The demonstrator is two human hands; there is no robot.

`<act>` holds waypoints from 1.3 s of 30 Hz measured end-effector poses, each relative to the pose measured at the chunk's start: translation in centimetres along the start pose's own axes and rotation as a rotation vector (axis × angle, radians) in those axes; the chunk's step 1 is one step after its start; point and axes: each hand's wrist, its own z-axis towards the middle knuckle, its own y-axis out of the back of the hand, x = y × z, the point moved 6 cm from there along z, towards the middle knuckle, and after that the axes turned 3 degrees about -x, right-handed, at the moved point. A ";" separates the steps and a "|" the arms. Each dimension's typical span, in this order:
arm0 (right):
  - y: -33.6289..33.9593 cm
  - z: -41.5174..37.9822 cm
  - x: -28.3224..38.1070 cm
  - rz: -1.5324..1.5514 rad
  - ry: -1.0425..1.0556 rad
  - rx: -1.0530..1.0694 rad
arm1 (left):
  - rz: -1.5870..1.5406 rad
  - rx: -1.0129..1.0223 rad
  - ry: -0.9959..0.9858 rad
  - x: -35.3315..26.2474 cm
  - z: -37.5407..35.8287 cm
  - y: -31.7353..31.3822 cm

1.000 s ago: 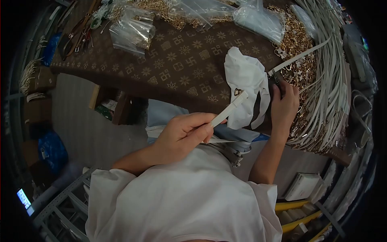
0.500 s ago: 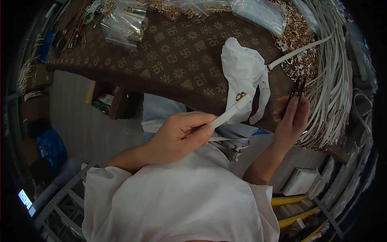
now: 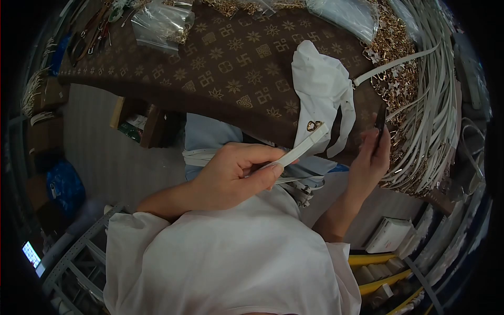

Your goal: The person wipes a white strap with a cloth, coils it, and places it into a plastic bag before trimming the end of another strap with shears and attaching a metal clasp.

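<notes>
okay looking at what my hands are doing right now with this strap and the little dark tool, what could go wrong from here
1. The left hand pinches the white strap well back from its tip, so the free end with the gold buckle could flex or twist when worked on.
2. The right hand holds a thin dark tool close to the fingers; a slip might nick them.
3. The white cloth hangs over the table edge and might slide off if brushed.

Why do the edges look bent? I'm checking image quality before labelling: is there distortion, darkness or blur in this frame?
Head view: strong fisheye curvature, with black vignette corners; the white straps bow along the right edge. The left hand and its white strap are evenly lit and fairly sharp; the right hand and its dark tool are slightly soft. The left shelves are dim.
</notes>
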 end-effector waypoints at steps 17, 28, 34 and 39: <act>-3.7 -3.9 3.8 0.462 0.283 0.566 | 0.293 0.088 -0.183 -1.4 0.6 -1.5; -3.7 -4.1 2.8 0.599 0.207 0.591 | 0.270 0.129 -0.125 -1.4 0.7 -1.9; -3.8 -4.0 2.7 0.616 0.196 0.604 | 0.243 0.162 -0.123 -1.4 0.6 -2.1; -3.7 -3.9 2.9 0.617 0.187 0.588 | 0.127 0.185 -0.041 -1.1 0.5 -2.3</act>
